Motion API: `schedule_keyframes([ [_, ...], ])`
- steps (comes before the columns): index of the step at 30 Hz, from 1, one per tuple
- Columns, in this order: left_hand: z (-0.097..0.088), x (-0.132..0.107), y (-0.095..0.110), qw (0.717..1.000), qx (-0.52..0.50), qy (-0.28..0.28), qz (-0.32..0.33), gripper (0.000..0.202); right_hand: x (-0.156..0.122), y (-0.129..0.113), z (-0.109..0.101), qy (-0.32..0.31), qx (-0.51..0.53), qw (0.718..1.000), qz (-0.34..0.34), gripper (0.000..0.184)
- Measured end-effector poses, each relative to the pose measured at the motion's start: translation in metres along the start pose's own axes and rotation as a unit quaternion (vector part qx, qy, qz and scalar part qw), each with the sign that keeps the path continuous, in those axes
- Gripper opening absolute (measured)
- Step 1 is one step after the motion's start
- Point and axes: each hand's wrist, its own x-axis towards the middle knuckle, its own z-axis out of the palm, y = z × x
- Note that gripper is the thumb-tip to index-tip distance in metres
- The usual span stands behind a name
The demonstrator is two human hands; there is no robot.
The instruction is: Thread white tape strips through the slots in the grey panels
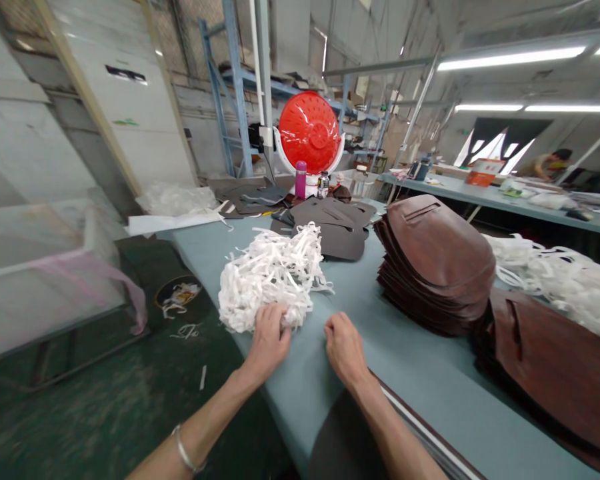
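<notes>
While your left hand [267, 340] presses curled fingers into the edge of the pile of white strips [270, 277], your right hand [346, 348] rests in a loose fist on the tabletop [405, 357], just beside the pile without touching it. Keep the loose strands gathered under those fingers. Dark leather pieces [330, 227] lie beyond the pile, and a stack of brown leather pieces [435, 260] stands to your right, near more white strips [550, 280].

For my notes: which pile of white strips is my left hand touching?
The pile of white strips under your left hand; the other pile lies far right, behind the brown leather pieces.
</notes>
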Motion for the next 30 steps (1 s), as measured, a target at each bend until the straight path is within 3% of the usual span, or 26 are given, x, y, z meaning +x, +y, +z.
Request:
schedule_keyframes([
  [4, 0.001, 0.005, -0.014, 1.000, 0.005, 0.008, -0.014, 0.031, -0.015, 0.040, -0.037, 0.017, -0.039, 0.998, 0.055, 0.020],
  [7, 0.001, 0.005, -0.011, 0.999, -0.024, -0.026, 0.019, 0.029, -0.013, 0.042, -0.052, 0.002, -0.049, 0.998, 0.033, 0.021],
  [9, 0.000, 0.004, -0.008, 0.998, -0.040, -0.038, 0.035, 0.028, -0.003, 0.025, -0.048, -0.022, -0.043, 0.999, -0.012, 0.026],
  [13, -0.002, 0.001, -0.005, 0.997, -0.048, -0.040, 0.052, 0.029, 0.032, -0.021, -0.020, -0.069, -0.039, 0.993, -0.086, 0.049],
  [15, -0.003, 0.001, -0.006, 0.997, -0.046, -0.040, 0.056, 0.031, 0.047, -0.033, -0.008, -0.084, -0.050, 0.991, -0.094, 0.044],
  [18, -0.001, 0.001, -0.008, 0.997, -0.039, -0.032, 0.049, 0.031, 0.055, -0.031, 0.001, -0.099, -0.079, 0.989, -0.070, 0.024],
  [26, 0.009, 0.006, -0.014, 0.999, -0.040, -0.008, -0.017, 0.032, -0.006, -0.001, -0.026, -0.103, -0.113, 0.988, -0.017, 0.019],
  [30, 0.004, 0.009, -0.014, 0.998, -0.064, -0.019, -0.015, 0.026, -0.013, 0.006, -0.042, -0.078, -0.104, 0.992, 0.009, 0.019],
])
